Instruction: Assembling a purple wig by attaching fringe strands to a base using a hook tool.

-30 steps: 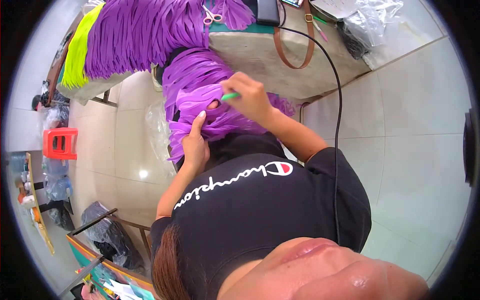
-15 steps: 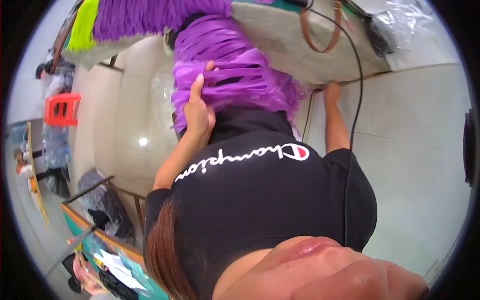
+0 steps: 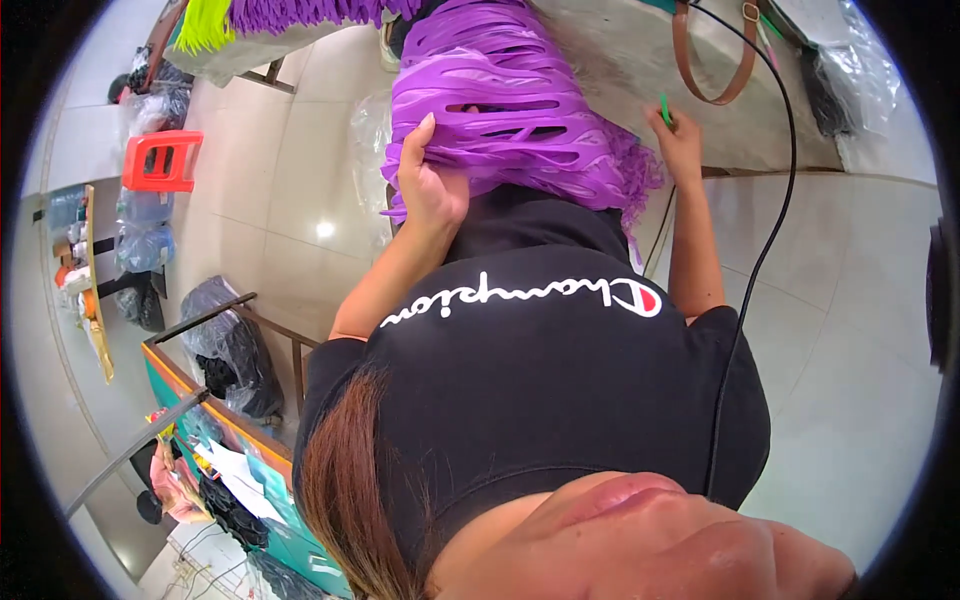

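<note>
Fingers (image 3: 417, 143) of the left hand (image 3: 437, 190) are closed on the near left edge of a wide purple sheet of thin, soft material slit into long strips (image 3: 440, 75), the thumb lying on top and the other fingers mostly hidden underneath. The sheet is spread over the person's lap, its slits gaping, its right end ragged with narrow, crinkled strips.

The right hand (image 3: 682, 140) is off to the right, apart from the sheet, its fingers curled around a small bright green stick-like object (image 3: 665, 108) whose tip shows above them; its exact kind cannot be told. That hand is just beside a worktop draped in a greyish cover (image 3: 625, 60), where a brown strap with a metal buckle (image 3: 735, 85) hangs down. More purple fringe (image 3: 300, 12) lies at the upper left, next to yellow-green fringe (image 3: 205, 25).
</note>
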### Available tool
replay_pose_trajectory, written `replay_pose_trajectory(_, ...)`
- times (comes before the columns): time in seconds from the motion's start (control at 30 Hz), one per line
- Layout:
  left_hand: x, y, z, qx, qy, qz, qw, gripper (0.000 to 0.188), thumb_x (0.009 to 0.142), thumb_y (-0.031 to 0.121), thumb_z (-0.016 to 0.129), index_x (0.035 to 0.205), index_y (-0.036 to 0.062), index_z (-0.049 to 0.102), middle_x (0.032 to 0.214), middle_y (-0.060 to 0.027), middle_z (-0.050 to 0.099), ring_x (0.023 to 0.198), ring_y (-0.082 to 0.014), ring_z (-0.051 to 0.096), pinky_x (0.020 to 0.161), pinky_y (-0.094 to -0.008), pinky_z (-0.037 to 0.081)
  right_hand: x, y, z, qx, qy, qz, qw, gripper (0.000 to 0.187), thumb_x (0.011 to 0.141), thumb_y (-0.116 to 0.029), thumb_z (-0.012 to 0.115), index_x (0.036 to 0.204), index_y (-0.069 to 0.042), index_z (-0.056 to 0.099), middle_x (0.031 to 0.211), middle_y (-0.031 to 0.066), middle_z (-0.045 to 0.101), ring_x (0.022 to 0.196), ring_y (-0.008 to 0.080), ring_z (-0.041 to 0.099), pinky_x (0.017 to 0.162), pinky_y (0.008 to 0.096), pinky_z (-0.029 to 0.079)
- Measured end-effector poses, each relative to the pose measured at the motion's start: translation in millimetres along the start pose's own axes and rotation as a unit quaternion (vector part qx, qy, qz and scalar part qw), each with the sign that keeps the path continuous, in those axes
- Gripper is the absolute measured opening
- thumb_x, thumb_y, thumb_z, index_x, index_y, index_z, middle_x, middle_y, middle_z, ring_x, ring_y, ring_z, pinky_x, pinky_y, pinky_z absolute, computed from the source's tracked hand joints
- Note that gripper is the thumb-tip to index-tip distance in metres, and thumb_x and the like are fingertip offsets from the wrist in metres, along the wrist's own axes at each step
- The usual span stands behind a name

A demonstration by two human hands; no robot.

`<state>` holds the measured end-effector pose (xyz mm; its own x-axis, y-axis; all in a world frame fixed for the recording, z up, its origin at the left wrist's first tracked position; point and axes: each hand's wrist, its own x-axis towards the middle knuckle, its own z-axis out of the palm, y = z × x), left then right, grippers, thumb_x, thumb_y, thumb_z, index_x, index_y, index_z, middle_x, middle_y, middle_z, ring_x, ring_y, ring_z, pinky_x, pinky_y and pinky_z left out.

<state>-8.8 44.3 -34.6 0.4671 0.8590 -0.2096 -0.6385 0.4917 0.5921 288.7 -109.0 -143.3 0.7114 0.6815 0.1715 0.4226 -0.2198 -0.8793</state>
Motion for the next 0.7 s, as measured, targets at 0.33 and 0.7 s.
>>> replay_pose_trajectory(0.33, -1, -2, 0, 0.081, 0.026, -0.017, 0.996, 0.034, 0.084, 0.003, 0.067, 0.116, 0.0020, 0.057, 0.109, -0.0107, 0.063, 0.100, -0.0211, 0.061, 0.092, -0.0355, 0.048, -3, -137, 45, 0.509, -0.220, 0.053, 0.830, 0.042, 0.100, -0.033, 0.040, 0.077, -0.002, 0.056, 0.066, 0.0052, 0.051, 0.052, 0.0116, 0.043, 0.050, 0.0244, 0.034)
replay_pose_trajectory(0.7, -10, -6, 12, 0.091, -0.013, -0.013, 0.996, 0.029, 0.085, 0.005, 0.065, 0.113, 0.0025, 0.059, 0.109, -0.0099, 0.064, 0.101, -0.0213, 0.061, 0.093, -0.0360, 0.046, -32, -185, 95, 0.396, -0.147, -0.105, 0.900, 0.019, 0.095, -0.012, 0.055, 0.098, 0.006, 0.060, 0.091, 0.0126, 0.067, 0.082, 0.0164, 0.064, 0.075, 0.0277, 0.052)
